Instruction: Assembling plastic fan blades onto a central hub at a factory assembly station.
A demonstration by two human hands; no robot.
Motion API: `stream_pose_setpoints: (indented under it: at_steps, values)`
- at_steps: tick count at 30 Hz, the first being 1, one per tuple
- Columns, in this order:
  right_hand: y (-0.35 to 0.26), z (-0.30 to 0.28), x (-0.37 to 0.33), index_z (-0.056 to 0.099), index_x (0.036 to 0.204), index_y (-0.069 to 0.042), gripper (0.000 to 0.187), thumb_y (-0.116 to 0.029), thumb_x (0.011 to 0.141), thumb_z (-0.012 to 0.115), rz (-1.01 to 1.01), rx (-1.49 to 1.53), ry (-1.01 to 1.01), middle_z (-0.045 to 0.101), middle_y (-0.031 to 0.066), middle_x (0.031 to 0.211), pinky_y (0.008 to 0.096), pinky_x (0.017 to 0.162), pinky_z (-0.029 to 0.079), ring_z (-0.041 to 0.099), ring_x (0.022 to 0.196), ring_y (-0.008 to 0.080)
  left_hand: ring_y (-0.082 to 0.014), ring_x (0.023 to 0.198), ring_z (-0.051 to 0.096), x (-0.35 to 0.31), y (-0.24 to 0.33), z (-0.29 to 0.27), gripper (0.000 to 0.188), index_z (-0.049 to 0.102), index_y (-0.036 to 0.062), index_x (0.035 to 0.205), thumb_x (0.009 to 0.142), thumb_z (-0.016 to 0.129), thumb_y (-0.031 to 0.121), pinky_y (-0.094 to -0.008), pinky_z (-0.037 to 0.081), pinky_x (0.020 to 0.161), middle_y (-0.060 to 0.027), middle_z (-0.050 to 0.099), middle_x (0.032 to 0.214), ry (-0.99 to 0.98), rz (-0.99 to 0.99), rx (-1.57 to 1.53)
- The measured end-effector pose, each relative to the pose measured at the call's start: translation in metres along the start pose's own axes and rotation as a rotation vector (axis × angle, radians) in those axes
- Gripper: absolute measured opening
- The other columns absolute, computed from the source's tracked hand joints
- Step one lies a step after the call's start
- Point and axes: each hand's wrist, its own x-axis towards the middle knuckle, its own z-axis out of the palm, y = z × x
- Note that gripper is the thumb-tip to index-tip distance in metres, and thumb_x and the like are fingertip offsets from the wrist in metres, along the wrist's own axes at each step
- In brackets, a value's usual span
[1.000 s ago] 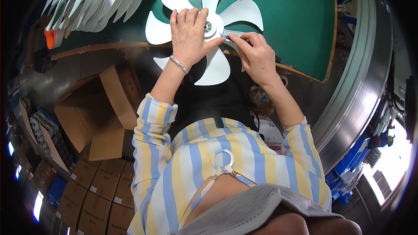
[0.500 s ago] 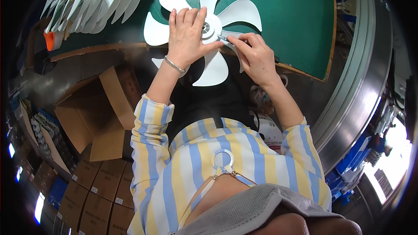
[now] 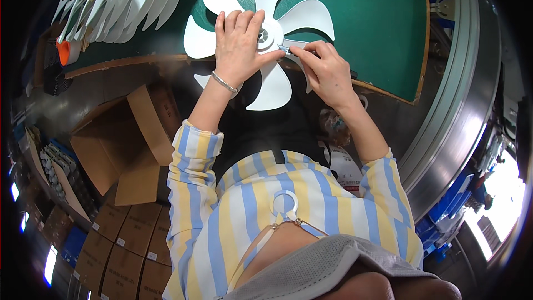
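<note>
A white fan blade wheel (image 3: 271, 90) with several curved blades lies at the front edge of the green-topped table, some blades jutting over the edge. Flat on it, left of the ringed hub, rests my left hand (image 3: 239, 44), its fingers stretched out and the thumb reaching below the hub. My right hand (image 3: 326, 72) is closed on a small knife (image 3: 285, 49). The knife's silvery tip meets the lower right rim of the hub, near the root of a blade. Most of its handle is hidden by my fingers.
More white fan wheels (image 3: 133, 5) are stacked at the table's far left, beside an orange ring-shaped thing (image 3: 68, 53). An open cardboard box (image 3: 136, 150) stands on the floor at left, near closed cartons (image 3: 122, 250). A metal rail (image 3: 449, 133) runs along the right.
</note>
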Motion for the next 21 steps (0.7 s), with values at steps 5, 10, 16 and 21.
stream_pose_setpoints:
  at_steps: [5, 10, 16, 21]
  values:
    - [-0.001, 0.000, 0.000, 0.068, 0.108, -0.012, 0.031, -0.005, 0.078, 0.065, 0.001, -0.016, -0.001, 0.060, 0.0058, 0.090, 0.0348, 0.066, 0.051, 0.060, 0.080, 0.0235, -0.0288, 0.118, 0.043, 0.000, 0.001, 0.001, 0.079, 0.053, 0.0091, 0.124, 0.064, 0.077, 0.054, -0.0502, 0.021, 0.109, -0.0098, 0.054, 0.116, 0.013, -0.002, -0.010]
    - [-0.003, -0.001, 0.001, 0.068, 0.109, -0.012, 0.034, -0.003, 0.076, 0.065, 0.007, -0.029, 0.009, 0.059, 0.0058, 0.089, 0.0345, 0.065, 0.051, 0.059, 0.080, 0.0233, -0.0284, 0.117, 0.043, 0.001, 0.003, 0.000, 0.077, 0.053, 0.0096, 0.123, 0.064, 0.076, 0.054, -0.0505, 0.021, 0.109, -0.0095, 0.054, 0.115, 0.014, -0.013, -0.014]
    - [-0.006, 0.001, -0.004, 0.066, 0.114, -0.014, 0.038, -0.001, 0.079, 0.064, 0.031, -0.097, 0.019, 0.059, 0.0057, 0.093, 0.0343, 0.068, 0.050, 0.059, 0.084, 0.0232, -0.0286, 0.117, 0.043, 0.001, 0.003, 0.002, 0.077, 0.052, 0.0093, 0.124, 0.065, 0.077, 0.052, -0.0505, 0.021, 0.110, -0.0095, 0.054, 0.116, 0.016, -0.018, -0.021]
    - [-0.003, -0.010, -0.001, 0.066, 0.114, -0.013, 0.038, 0.000, 0.079, 0.064, 0.078, -0.104, 0.082, 0.059, 0.0053, 0.094, 0.0341, 0.069, 0.049, 0.059, 0.085, 0.0233, -0.0299, 0.121, 0.042, 0.000, 0.001, 0.000, 0.081, 0.050, 0.0096, 0.130, 0.064, 0.077, 0.048, -0.0527, 0.017, 0.111, -0.0101, 0.053, 0.122, -0.028, -0.011, -0.054]
